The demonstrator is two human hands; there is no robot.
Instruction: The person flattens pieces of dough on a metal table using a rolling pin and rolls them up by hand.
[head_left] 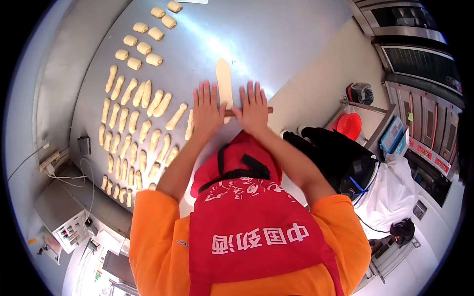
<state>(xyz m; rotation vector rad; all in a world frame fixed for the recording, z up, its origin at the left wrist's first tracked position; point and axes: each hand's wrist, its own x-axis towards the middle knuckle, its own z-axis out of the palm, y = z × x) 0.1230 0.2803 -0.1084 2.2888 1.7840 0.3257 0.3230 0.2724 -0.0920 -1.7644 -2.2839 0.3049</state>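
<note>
A long flat strip of pale dough (224, 81) lies on the metal table (256, 44), pointing away from me. Across its near end is a thin brown rolling pin (270, 110). My left hand (207, 109) and my right hand (253, 109) press on the pin from above, one on each side of the strip. Both hands lie flat with fingers stretched out and thumbs pointing inward. The palms hide most of the pin. A dough stick (189, 125) lies close beside my left hand, partly covered by it.
Several rows of dough sticks (130, 92) cover the table's left side, with several short rolled dough pieces (143, 48) beyond them. At the right stand a person in white (387, 192), a red bowl (349, 126) on a cart, and ovens (419, 66).
</note>
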